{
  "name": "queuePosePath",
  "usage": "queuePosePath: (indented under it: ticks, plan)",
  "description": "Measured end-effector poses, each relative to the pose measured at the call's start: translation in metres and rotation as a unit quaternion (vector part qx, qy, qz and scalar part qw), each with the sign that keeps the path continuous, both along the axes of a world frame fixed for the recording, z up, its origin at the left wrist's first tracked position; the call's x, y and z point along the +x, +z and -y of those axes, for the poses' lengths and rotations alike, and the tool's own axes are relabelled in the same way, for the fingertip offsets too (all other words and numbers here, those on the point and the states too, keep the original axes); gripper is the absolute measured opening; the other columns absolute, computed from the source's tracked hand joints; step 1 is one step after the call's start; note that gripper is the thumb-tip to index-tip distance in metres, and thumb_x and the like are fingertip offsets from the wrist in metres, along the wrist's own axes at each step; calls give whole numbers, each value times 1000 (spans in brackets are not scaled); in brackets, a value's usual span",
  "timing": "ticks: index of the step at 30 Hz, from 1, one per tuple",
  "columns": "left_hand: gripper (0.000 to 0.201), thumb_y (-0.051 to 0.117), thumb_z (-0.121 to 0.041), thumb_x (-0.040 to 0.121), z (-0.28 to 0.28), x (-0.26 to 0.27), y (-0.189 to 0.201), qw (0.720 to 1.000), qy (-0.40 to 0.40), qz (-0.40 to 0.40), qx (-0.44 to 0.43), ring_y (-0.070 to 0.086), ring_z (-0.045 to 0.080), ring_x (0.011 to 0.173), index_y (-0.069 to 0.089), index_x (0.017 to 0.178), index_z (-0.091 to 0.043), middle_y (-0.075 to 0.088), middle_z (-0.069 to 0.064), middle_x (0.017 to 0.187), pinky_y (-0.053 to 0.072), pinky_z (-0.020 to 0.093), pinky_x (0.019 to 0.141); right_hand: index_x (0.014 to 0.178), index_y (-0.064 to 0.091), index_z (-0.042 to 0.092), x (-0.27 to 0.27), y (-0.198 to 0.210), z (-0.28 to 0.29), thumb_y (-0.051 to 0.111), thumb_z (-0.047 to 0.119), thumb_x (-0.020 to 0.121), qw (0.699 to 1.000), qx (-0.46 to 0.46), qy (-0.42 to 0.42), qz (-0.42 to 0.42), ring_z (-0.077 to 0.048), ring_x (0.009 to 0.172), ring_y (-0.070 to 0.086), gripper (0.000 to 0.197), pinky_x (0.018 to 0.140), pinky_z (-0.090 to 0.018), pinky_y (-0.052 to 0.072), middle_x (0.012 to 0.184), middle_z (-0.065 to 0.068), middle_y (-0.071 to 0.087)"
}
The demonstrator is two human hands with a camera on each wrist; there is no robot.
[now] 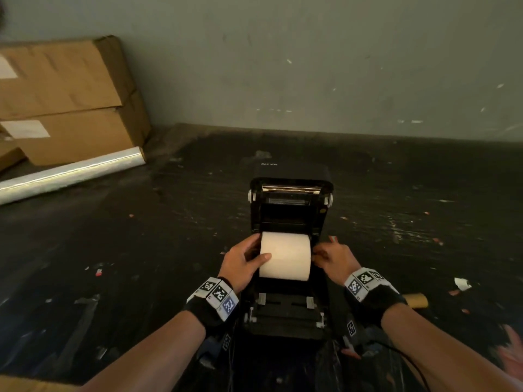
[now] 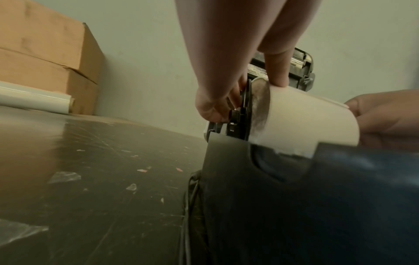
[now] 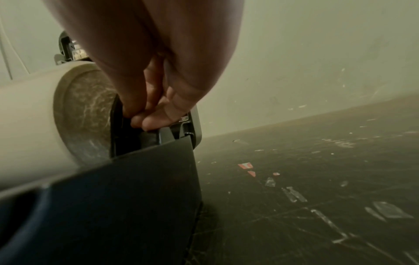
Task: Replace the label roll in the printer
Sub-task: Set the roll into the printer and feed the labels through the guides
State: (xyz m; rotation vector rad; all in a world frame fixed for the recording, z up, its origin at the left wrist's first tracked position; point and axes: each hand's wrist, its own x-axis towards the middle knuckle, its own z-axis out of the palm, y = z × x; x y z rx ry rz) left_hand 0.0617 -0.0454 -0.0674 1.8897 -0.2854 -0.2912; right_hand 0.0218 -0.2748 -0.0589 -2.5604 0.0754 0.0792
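Seating the label roll (image 1: pixel 285 256) in the open printer (image 1: pixel 291 193).
My left hand (image 1: pixel 243 260) grips the roll's nine-o'clock end; right hand (image 1: pixel 335 257) pinches the three-o'clock guide. Next, I reckon: press down level.

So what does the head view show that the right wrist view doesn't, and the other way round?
Only the head view shows the left hand with its thumb across the label roll, the stacked cardboard boxes and the small brown core on the floor. Only the right wrist view shows the roll's right end face and the right hand's fingertips curled down onto the black guide beside it. Both show the roll sitting in the open printer, and the right hand.
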Motion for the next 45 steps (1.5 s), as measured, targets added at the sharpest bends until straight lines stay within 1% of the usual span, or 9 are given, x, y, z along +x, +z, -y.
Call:
queuePosePath:
  ticks: [5,9,16,20,26,30,35,40,45]
  plan:
    - [57,67,-26,83,2,-2,-12,1000,-5,19,9,49,12,125,46,136,-25,56,-3,135,37,43,110,112,65,10,-5,-7,5,54,14,91,1000,15,-8,19,-17,101,64,24,85,-20,43,111,-9,69]
    - [58,67,-30,82,1,2,-16,1000,-7,21,19,49,11,126,46,136,-28,56,-5,135,38,44,110,110,66,11,-3,-15,5,55,13,90,999,4,-3,47,-17,99,64,23,84,-19,43,109,-8,69]
    - [63,66,-27,83,3,-6,-21,998,14,33,51,42,13,132,39,141,-25,49,-3,141,33,34,110,109,65,11,-5,-22,8,56,15,89,997,-13,19,76,-11,95,60,21,86,-21,45,108,-5,65]
    - [63,70,-22,81,2,-7,-23,998,9,18,52,44,10,128,41,137,-25,52,-3,138,32,25,104,103,66,12,-6,-24,7,58,11,88,995,-42,30,84,-7,90,55,17,88,-25,48,105,-4,62]
    - [64,72,-20,79,2,-6,-19,997,5,16,72,46,13,129,42,136,-22,53,-1,136,32,23,102,100,67,12,-5,-24,3,56,11,89,996,-38,0,87,-6,87,53,16,83,-19,42,103,-5,64]
    - [64,72,-22,79,2,-2,-14,993,-13,29,111,47,16,128,42,135,-18,54,2,136,34,26,104,92,65,14,-12,-14,-3,52,27,92,993,45,-60,91,-8,73,61,18,75,-27,51,82,3,63]
    - [61,73,-24,78,1,1,-10,990,-32,32,131,50,16,125,45,132,-16,55,4,134,36,22,98,78,59,20,-12,-8,-11,58,51,83,998,11,-66,2,-5,67,58,31,60,-17,43,74,4,61]
    - [57,72,-25,79,-2,7,-3,986,-65,25,152,50,17,123,47,128,-15,56,4,132,35,21,94,66,52,23,-13,-8,-14,59,41,87,998,28,-52,6,-9,63,56,29,56,-15,37,66,6,56]
    - [54,72,-28,79,-7,5,1,983,-53,63,165,54,18,117,51,126,-12,58,5,127,40,25,96,79,63,9,-19,-4,-14,60,31,88,996,28,-75,29,-19,73,62,24,67,-28,49,77,-7,64]
